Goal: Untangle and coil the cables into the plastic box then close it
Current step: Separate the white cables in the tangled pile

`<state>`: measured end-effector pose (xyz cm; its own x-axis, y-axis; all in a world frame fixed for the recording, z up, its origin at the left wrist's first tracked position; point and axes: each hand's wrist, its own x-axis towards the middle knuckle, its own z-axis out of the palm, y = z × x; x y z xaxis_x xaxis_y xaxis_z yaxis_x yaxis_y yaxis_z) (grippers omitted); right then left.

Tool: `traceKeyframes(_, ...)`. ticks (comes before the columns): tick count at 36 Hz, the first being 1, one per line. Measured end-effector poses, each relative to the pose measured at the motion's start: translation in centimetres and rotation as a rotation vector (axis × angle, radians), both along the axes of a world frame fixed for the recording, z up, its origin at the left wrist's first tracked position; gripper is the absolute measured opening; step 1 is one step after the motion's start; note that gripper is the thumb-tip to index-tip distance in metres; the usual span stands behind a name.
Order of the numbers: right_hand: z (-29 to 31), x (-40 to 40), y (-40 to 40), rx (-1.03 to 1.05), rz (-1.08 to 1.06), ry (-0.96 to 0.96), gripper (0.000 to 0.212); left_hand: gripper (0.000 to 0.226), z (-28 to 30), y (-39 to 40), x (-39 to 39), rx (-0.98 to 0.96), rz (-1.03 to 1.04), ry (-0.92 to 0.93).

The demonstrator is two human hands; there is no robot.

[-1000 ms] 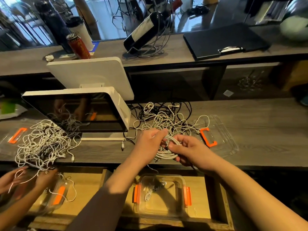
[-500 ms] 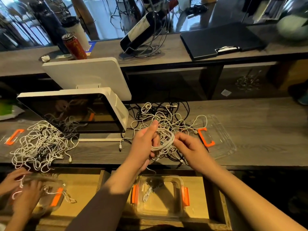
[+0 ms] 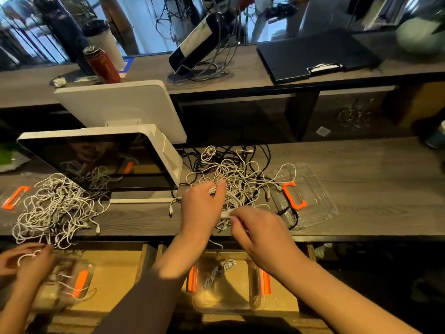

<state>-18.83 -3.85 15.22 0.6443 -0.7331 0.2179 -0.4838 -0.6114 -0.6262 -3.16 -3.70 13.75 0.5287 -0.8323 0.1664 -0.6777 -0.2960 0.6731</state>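
Note:
A tangle of white and black cables (image 3: pixel 240 174) lies on the grey wooden counter. My left hand (image 3: pixel 201 208) grips a coiled loop of white cable (image 3: pixel 232 197) at the pile's near edge. My right hand (image 3: pixel 260 233) pinches the end of that same white cable beside the left hand. Below the counter edge, a clear plastic box (image 3: pixel 251 302) with orange clips sits in an open drawer; a small coiled cable lies inside it. The box's clear lid (image 3: pixel 313 203) with an orange clip rests on the counter, right of the pile.
A white point-of-sale screen (image 3: pixel 108 160) stands left of the pile. Another person's hands (image 3: pixel 29 261) work a second white cable tangle (image 3: pixel 57 208) over a second clear box (image 3: pixel 69 285) at the left. A bottle rack, can and black clipboard sit on the upper shelf.
My left hand lifted the coil and moved it up and away over the pile. My right hand shifted from gripping the coil to pinching the cable's end. The other person's hands moved.

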Motion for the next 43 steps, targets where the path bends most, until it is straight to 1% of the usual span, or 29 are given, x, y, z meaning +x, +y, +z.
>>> traceKeyframes(2, 0.2, -0.2, -1.1, -0.008, 0.002, -0.035, 0.036, 0.048, -0.2, 0.0, 0.1, 0.068, -0.076, -0.019)
traceKeyframes(4, 0.1, -0.4, -2.2, -0.001, 0.014, -0.066, 0.033, 0.042, 0.0, -0.1, 0.2, 0.159, -0.179, 0.036)
traceKeyframes(5, 0.0, -0.5, -2.7, 0.007, 0.013, -0.081, 0.032, 0.041, 0.2, -0.1, 0.1, 0.219, -0.232, 0.093)
traceKeyframes(7, -0.1, -0.7, -3.6, 0.049, 0.000, -0.109, 0.030, 0.046, 0.8, -0.1, -0.1, 0.336, -0.324, 0.243)
traceKeyframes(9, -0.1, -0.9, -4.2, 0.066, -0.011, -0.130, 0.030, 0.052, 1.3, -0.1, -0.3, 0.392, -0.374, 0.367)
traceKeyframes(11, 0.1, -0.9, -4.6, 0.071, -0.020, -0.145, 0.029, 0.054, 1.7, 0.2, -0.2, 0.376, -0.399, 0.419)
traceKeyframes(13, 0.3, -0.9, -5.0, 0.097, -0.042, -0.182, 0.019, 0.057, 1.8, 0.4, 0.0, 0.341, -0.394, 0.483)
traceKeyframes(15, 0.3, -0.9, -5.3, 0.123, -0.076, -0.219, 0.013, 0.063, 2.2, 0.6, 0.0, 0.299, -0.375, 0.528)
traceKeyframes(17, 0.2, -1.0, -5.6, 0.158, -0.116, -0.243, 0.010, 0.072, 2.4, 0.5, -0.2, 0.285, -0.384, 0.542)
traceKeyframes(18, 0.0, -1.1, -5.7, 0.178, -0.139, -0.251, 0.008, 0.073, 2.7, 0.5, -0.3, 0.282, -0.387, 0.535)
traceKeyframes(19, -0.1, -1.2, -5.8, 0.198, -0.162, -0.265, 0.007, 0.070, 2.8, 0.5, -0.4, 0.272, -0.381, 0.516)
traceKeyframes(21, -0.5, -1.3, -5.9, 0.231, -0.200, -0.301, 0.007, 0.063, 2.9, 0.4, -0.5, 0.254, -0.374, 0.492)
traceKeyframes(23, -1.0, -1.4, -5.8, 0.254, -0.223, -0.312, 0.008, 0.061, 3.0, 0.3, -0.6, 0.247, -0.375, 0.493)
traceKeyframes(25, -1.4, -1.5, -5.4, 0.283, -0.227, -0.314, 0.009, 0.067, 3.1, 0.3, -0.5, 0.216, -0.381, 0.560)
traceKeyframes(26, -1.6, -1.5, -5.1, 0.286, -0.222, -0.312, 0.014, 0.069, 3.1, 0.3, -0.5, 0.201, -0.375, 0.599)
traceKeyframes(28, -1.8, -1.4, -4.4, 0.263, -0.194, -0.285, 0.023, 0.067, 3.5, 0.3, -0.7, 0.153, -0.335, 0.644)
traceKeyframes(30, -2.0, -1.4, -3.8, 0.226, -0.155, -0.250, 0.018, 0.063, 3.3, 0.1, -0.7, 0.077, -0.254, 0.685)
traceKeyframes(31, -1.9, -1.4, -3.6, 0.196, -0.144, -0.210, 0.021, 0.060, 3.0, -0.1, -0.6, 0.036, -0.206, 0.703)
traceKeyframes(34, -1.7, -1.2, -2.7, 0.119, -0.052, -0.038, 0.015, 0.060, 1.9, -0.4, -0.1, -0.077, -0.068, 0.713)
traceKeyframes(35, -1.5, -1.1, -2.3, 0.104, -0.003, 0.055, 0.021, 0.057, 1.8, -0.5, -0.1, -0.108, -0.023, 0.706)
traceKeyframes(38, -0.5, -0.5, -0.7, 0.096, 0.144, 0.293, 0.049, 0.056, 1.8, -0.7, -0.4, -0.134, 0.066, 0.594)
traceKeyframes(40, 0.1, -0.2, 0.0, 0.056, 0.175, 0.328, 0.056, 0.058, 1.8, -0.7, -0.5, -0.129, 0.086, 0.525)
traceKeyframes(43, -0.2, -0.3, 0.2, 0.018, 0.152, 0.315, 0.062, 0.058, 1.7, -0.5, -0.2, -0.143, 0.095, 0.454)
